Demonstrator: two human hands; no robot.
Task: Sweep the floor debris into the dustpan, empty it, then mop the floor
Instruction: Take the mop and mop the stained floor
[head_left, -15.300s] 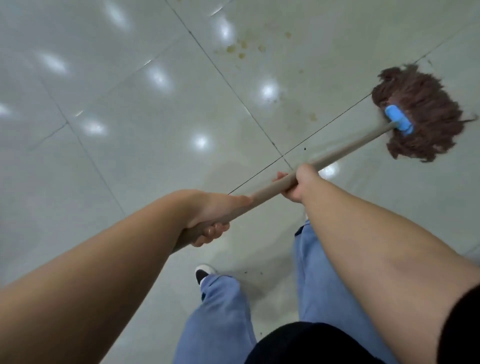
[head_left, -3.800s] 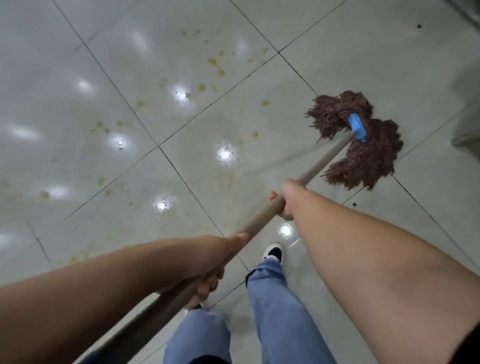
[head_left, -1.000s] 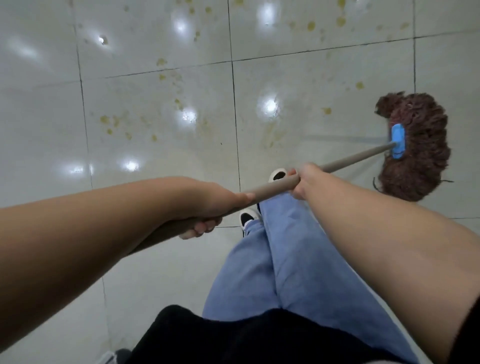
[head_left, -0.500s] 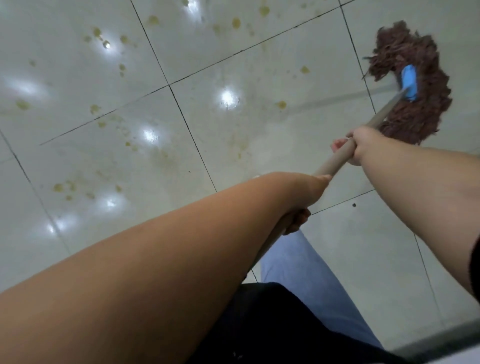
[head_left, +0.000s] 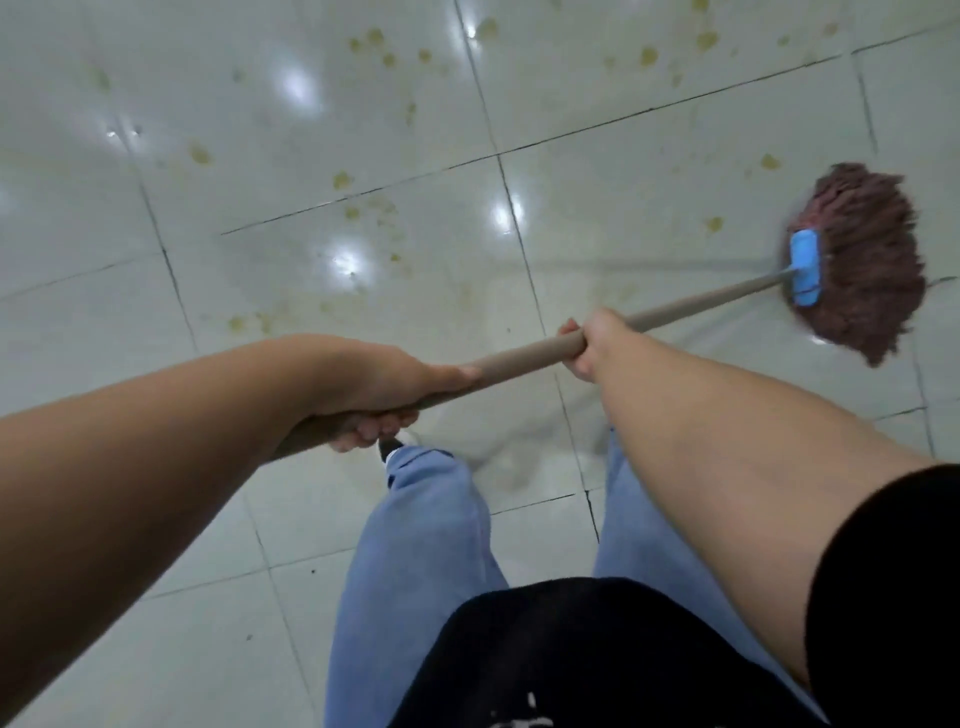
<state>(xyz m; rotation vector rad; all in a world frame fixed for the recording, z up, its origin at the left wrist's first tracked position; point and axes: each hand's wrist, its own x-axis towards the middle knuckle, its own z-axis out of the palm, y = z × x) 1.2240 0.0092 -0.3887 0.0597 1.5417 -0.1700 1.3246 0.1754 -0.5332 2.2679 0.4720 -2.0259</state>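
Off to the right, on the pale tiled floor (head_left: 260, 519), lies the brown mop head (head_left: 867, 265) with its blue clamp (head_left: 805, 267), flat against the tile and lower in view than half a second ago, when it sat up near the top right. Swung back across and down, then. Left hand (head_left: 384, 389) wrapped round the near end of the wooden handle (head_left: 524, 358), thumb laid along the shaft; right hand (head_left: 589, 345) gripping further down toward the head. Both fists closed tight on the handle, same as before. Yellowish stains (head_left: 363, 213) spread over the tiles ahead and to the left, well apart from the mop head, untouched by this stroke. Judged from that: mopping well under way, sweeping apparently finished, no dustpan anywhere in view. Next pass probably needed leftward and forward over the spotted patch.
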